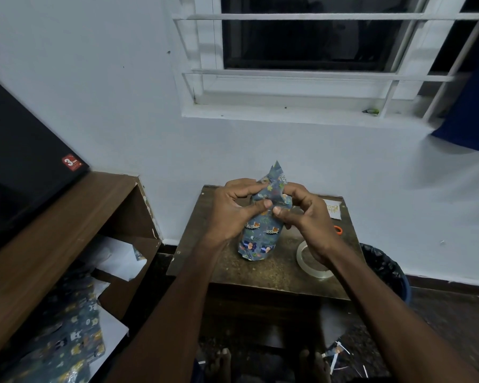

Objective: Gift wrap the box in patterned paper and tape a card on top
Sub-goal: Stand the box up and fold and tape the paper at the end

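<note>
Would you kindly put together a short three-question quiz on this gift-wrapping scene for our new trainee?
1. True or false: both hands grip the wrapped box.
2. The tape roll lies on which side of the box: A near the left hand, B near the right hand?
3. Which end of the patterned paper is still unfolded?

Key: 1 true. 2 B. 3 the top end.

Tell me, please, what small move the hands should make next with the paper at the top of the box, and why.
Probably fold the loose paper point down flat. Both hands, left and right, pinch the paper at the top of the box, and this end stands open; the tape roll lies close by the right hand.
</note>
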The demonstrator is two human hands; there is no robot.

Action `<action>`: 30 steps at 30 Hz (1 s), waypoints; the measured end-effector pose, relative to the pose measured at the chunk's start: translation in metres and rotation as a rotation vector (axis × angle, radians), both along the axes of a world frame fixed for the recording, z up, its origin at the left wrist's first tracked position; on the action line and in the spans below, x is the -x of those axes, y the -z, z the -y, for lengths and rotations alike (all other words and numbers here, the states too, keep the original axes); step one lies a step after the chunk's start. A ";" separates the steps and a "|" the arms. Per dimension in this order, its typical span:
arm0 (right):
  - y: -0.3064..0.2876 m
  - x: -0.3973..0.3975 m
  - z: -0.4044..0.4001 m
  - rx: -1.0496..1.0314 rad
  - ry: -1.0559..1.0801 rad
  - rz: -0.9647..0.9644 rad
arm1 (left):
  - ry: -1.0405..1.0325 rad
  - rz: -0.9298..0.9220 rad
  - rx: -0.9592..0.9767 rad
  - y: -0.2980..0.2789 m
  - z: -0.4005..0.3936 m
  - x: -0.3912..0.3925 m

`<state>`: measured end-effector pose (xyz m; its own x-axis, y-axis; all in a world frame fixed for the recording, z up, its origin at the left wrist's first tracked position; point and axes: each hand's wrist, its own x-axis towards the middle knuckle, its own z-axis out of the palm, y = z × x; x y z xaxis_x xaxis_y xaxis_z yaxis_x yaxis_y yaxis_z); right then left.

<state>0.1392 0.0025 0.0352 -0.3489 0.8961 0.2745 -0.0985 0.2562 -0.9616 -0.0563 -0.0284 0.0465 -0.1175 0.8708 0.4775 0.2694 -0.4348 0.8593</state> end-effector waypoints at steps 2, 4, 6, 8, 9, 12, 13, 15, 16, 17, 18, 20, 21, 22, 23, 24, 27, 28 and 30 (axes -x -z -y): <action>-0.002 -0.001 0.001 0.018 -0.015 0.002 | -0.024 -0.034 -0.007 0.001 0.001 0.001; -0.004 -0.002 0.001 0.028 -0.029 0.025 | -0.035 -0.042 0.014 0.001 0.001 0.002; -0.005 -0.003 0.001 0.036 -0.035 0.045 | -0.036 -0.044 0.027 0.000 0.002 0.002; -0.006 -0.003 0.003 0.038 -0.045 0.047 | -0.059 -0.049 0.033 -0.001 0.004 0.001; -0.006 -0.003 0.004 0.032 -0.050 0.044 | -0.069 -0.051 0.038 -0.002 0.005 0.001; -0.007 0.000 0.008 0.012 -0.055 0.029 | -0.100 -0.043 0.079 -0.006 0.008 -0.003; -0.007 0.001 0.009 0.022 -0.055 0.011 | -0.109 -0.033 0.093 -0.008 0.010 -0.005; -0.009 0.005 0.012 0.061 -0.047 -0.029 | -0.112 0.002 0.119 -0.012 0.013 -0.007; -0.010 0.007 0.013 0.075 -0.039 -0.040 | -0.104 0.024 0.134 -0.014 0.014 -0.009; -0.011 0.008 0.015 0.081 -0.034 -0.043 | -0.094 0.041 0.148 -0.016 0.016 -0.009; -0.011 0.009 0.016 0.079 -0.033 -0.043 | -0.081 0.050 0.158 -0.018 0.018 -0.010; -0.012 0.010 0.017 0.055 -0.038 -0.030 | -0.059 0.037 0.154 -0.022 0.022 -0.013; -0.012 0.010 0.017 0.041 -0.037 -0.019 | -0.052 0.021 0.143 -0.024 0.024 -0.015; -0.012 0.010 0.018 0.031 -0.032 -0.014 | -0.048 0.010 0.131 -0.025 0.026 -0.016; -0.012 0.011 0.018 0.031 -0.023 -0.021 | -0.052 0.002 0.123 -0.026 0.027 -0.018; -0.013 0.011 0.018 0.043 -0.012 -0.041 | -0.061 -0.002 0.120 -0.027 0.028 -0.019; -0.015 0.011 0.020 0.038 0.021 -0.058 | -0.081 -0.009 0.097 -0.027 0.027 -0.019; -0.016 0.010 0.021 0.020 0.025 -0.044 | -0.082 -0.016 0.086 -0.027 0.027 -0.019; -0.017 0.010 0.021 -0.002 0.025 -0.020 | -0.074 -0.033 0.062 -0.027 0.028 -0.019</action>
<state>0.1294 -0.0186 0.0526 -0.3207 0.9040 0.2829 -0.1116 0.2605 -0.9590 -0.0372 -0.0567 0.0736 -0.1675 0.8885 0.4273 0.3277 -0.3585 0.8741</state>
